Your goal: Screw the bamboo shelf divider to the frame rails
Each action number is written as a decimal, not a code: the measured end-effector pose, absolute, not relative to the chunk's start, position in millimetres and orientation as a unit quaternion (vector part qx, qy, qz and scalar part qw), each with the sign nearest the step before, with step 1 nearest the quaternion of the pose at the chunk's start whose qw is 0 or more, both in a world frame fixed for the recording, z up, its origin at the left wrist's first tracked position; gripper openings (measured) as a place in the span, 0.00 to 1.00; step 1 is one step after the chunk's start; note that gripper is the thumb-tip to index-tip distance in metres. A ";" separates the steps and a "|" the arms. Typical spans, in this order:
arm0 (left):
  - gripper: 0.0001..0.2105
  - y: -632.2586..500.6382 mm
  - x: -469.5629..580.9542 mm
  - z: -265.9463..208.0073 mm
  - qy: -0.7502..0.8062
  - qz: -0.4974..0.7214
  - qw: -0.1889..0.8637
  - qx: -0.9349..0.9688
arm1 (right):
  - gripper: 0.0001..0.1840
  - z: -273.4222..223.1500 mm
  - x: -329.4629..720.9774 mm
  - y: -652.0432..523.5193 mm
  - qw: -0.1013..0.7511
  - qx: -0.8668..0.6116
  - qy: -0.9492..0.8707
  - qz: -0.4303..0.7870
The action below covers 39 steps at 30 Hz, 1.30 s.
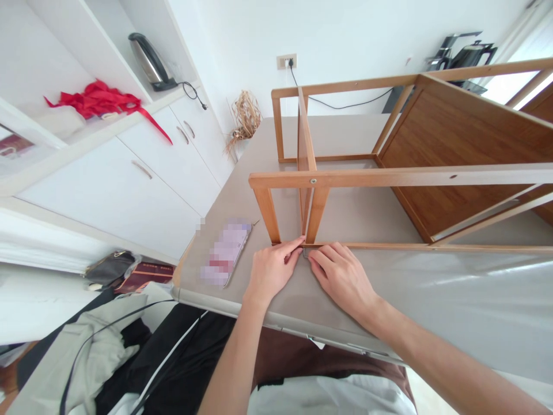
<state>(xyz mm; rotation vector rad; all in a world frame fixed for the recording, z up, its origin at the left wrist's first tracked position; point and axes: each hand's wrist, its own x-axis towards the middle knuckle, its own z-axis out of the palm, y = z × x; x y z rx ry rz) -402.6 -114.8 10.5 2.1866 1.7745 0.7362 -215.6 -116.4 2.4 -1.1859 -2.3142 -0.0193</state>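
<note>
A wooden shelf rack [391,177] lies on its side on the table, with a brown shelf panel [305,144] standing across its left end. At the foot of that panel, a small metal hex key [305,252] meets the near bottom rail [371,246]. My right hand [341,276] is closed, its fingertips pinching the hex key. My left hand [274,268] is closed at the same joint, its index finger on the rail and its thumb beside the key. The tip of the key and any bolt under it are hidden.
A phone [227,253] lies on the table [259,202] left of my hands. Larger slatted panels [470,132] fill the rack's right part. Left stands a white cabinet [108,178] with a kettle [149,60] and red ribbon [99,101]. Clothes [99,340] are heaped below the table's left edge.
</note>
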 end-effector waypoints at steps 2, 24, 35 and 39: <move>0.15 -114.5 -402.9 9.7 0.606 0.251 0.117 0.745 | 0.09 2.5 -215.4 -116.2 0.273 -0.447 -0.852 0.006; 0.15 -114.6 -402.9 9.0 0.605 0.251 0.120 0.746 | 0.11 3.2 -211.3 -114.5 0.256 -0.434 -0.863 0.025; 0.15 -115.3 -402.1 10.7 0.608 0.255 0.126 0.741 | 0.09 -0.8 -208.4 -114.2 0.262 -0.433 -0.862 0.029; 0.15 -115.4 -401.5 11.9 0.607 0.256 0.126 0.742 | 0.11 0.4 -209.5 -114.8 0.259 -0.430 -0.864 0.039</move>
